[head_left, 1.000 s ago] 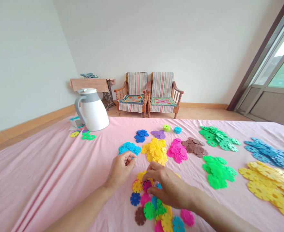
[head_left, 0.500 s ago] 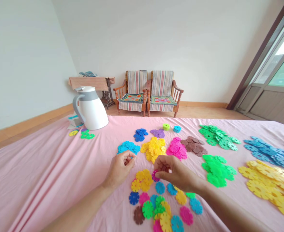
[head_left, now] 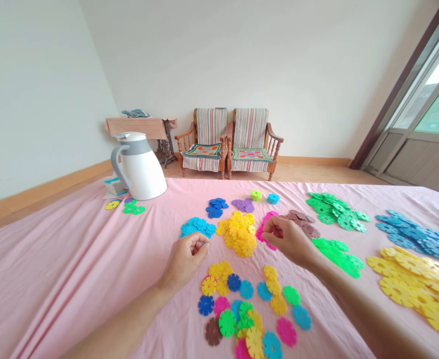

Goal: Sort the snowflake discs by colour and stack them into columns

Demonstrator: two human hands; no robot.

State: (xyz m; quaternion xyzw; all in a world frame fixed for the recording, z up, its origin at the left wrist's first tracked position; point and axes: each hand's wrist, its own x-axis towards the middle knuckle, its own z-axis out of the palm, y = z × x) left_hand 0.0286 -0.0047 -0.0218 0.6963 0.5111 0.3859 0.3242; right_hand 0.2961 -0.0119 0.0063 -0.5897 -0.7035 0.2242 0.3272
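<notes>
My left hand (head_left: 189,257), fingers curled into a loose pinch, hovers at the near edge of the light blue pile of notched flower discs (head_left: 198,227). Whether anything is between its fingertips is hidden. My right hand (head_left: 288,239) is over the pink pile of discs (head_left: 267,224), covering part of it, with thumb and fingers drawn together. A pink disc in its fingertips cannot be told from the pile behind. Between both hands lies a yellow pile (head_left: 238,233). Closer to me are loose mixed discs, among them a dark blue disc (head_left: 233,282) and a brown disc (head_left: 214,331).
Brown (head_left: 301,223), green (head_left: 339,257) and large yellow piles (head_left: 421,289) spread to the right, beside big blue discs (head_left: 417,234). Dark blue (head_left: 217,207) and purple piles (head_left: 243,205) lie farther back. A white jug (head_left: 142,169) stands on the pink cloth (head_left: 92,259) at left.
My right hand has moved right and away from me, from the loose discs to the pink pile, carrying a pink disc when it left. The dark blue disc is now uncovered. My left hand stayed put.
</notes>
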